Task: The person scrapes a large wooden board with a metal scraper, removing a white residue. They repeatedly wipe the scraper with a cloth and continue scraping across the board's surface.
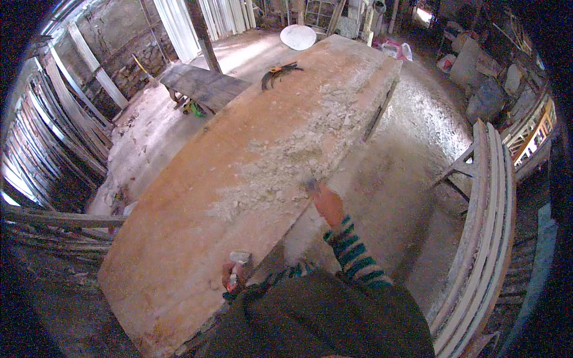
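From the head view, my left hand [234, 275] rests at the near edge of the bench [197, 238], fingers closed around a small pale block [240, 258]. My right hand [327, 204] is out at the bench's right edge, beside the white crumbled debris [292, 155]; it is blurred, so I cannot tell whether its fingers are wide or holding anything. I judge a hasty sweep could scatter debris onto the floor [388, 179], or the block could slip off the edge.

Dim daylight, fisheye-bent, dark blurred rim
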### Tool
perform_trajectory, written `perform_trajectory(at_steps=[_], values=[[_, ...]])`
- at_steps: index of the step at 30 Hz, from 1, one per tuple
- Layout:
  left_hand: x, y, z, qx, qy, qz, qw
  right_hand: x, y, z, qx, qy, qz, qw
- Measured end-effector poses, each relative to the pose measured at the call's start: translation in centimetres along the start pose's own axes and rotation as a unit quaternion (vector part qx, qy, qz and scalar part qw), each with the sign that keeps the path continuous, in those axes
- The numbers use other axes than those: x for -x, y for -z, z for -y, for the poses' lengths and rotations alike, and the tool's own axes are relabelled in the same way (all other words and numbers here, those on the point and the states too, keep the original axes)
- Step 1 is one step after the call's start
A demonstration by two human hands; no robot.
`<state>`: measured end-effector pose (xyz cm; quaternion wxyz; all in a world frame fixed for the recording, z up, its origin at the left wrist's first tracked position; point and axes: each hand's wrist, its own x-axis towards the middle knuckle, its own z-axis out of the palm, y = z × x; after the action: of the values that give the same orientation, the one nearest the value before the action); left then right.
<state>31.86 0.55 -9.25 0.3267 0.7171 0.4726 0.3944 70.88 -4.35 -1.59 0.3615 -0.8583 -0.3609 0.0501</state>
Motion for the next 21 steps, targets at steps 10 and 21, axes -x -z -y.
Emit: perform_trajectory(at_steps=[10,21], values=[[0.6,0.2,-1.3,0.020,0.066,-0.019,0.997,-4.6,10.5,6.8,0.049,0.039,0.179,0.982],[-0.4,-0.5,-0.7,0.019,0.041,0.019,0.999,5.1,1.3,-1.1,-0.010,-0.157,0.064,0.985]])
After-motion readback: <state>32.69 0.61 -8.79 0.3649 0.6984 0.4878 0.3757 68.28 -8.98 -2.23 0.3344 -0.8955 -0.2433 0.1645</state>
